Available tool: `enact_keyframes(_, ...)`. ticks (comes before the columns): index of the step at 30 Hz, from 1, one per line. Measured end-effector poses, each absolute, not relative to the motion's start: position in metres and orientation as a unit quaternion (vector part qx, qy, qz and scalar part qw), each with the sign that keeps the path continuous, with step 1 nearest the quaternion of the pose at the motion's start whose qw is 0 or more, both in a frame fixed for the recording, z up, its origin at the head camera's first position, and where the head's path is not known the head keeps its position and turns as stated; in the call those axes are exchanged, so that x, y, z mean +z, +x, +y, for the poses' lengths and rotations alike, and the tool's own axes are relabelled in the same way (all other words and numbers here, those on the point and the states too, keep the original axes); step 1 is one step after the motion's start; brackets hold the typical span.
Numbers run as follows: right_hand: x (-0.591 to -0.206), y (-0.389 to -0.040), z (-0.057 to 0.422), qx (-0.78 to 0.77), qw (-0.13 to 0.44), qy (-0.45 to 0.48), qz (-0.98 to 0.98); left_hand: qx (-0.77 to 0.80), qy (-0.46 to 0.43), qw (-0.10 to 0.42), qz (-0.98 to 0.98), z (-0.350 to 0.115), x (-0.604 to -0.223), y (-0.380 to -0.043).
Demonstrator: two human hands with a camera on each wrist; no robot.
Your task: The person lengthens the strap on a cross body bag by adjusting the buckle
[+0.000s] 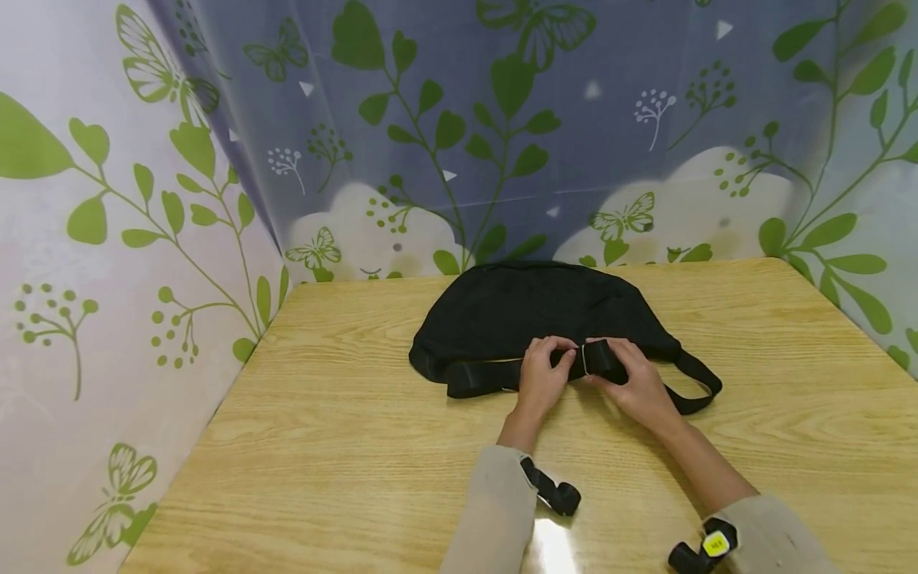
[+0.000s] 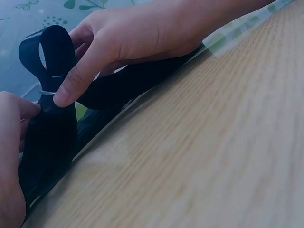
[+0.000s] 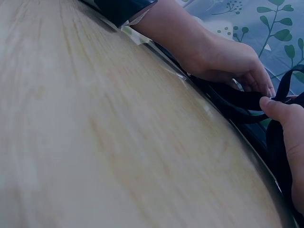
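Blue-and-white sheeting [image 1: 437, 191] with green leaves [image 1: 512, 86] and butterflies [image 1: 276, 52] backs and flanks a wood-grain table [image 1: 323, 478].

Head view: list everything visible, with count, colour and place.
Bag: one, black, on the table.
Strap: count unclear, black, along the bag's near side.
Slider: one clearly seen, silver, on the strap.
Table: one, wood-coloured, under the bag.
Printed cloth: count unclear, blue, white, green, around the table.
Wrist devices: two, black, one each side.
Label: one, yellow, on the right device.
Sleeves: two, beige, at the bottom edge.
Left hand and right hand: two hands, bare, holding the strap.
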State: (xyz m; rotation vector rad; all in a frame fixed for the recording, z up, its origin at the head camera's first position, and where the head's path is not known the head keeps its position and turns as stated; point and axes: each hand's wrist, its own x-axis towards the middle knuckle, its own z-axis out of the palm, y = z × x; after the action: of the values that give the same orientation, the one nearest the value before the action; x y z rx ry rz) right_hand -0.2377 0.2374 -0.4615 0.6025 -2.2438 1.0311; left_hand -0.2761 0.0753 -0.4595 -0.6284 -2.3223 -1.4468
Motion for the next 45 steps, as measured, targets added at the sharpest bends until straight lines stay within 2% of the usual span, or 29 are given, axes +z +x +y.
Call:
enact_keyframes(6, -0.463, -0.240, 0.238, 0.381, 0.284, 0.251, -0.843, -0.506, -0.223, 0.166, -0.817, 0.076, -0.460, -0.277)
enact_keyframes(15, -0.460, -0.235, 0.238, 0.387, 0.220, 0.199, -0.873, -0.511, -0.195, 0.179, -0.818, 0.078, -0.461, -0.277)
enact_keyframes(23, -0.461, -0.236, 0.237, 0.376, 0.258, 0.209, -0.865, -0.458, -0.211, 0.103, -0.857, 0.073, -0.461, -0.278)
enact_keyframes(29, -0.462, -0.237, 0.238, 0.377, 0.261, 0.180, -0.870, -0.405, -0.262, 0.019, -0.876, 0.066, -0.459, -0.278)
enact_keyframes(32, -0.462, -0.236, 0.238, 0.378, 0.261, 0.172, -0.871, -0.404, -0.272, -0.006, -0.873, 0.065, -0.458, -0.278)
enact_keyframes(45, -0.460, -0.235, 0.236, 0.388, 0.268, 0.150, -0.869, -0.405, -0.297, 0.013, -0.865, 0.066, -0.459, -0.281)
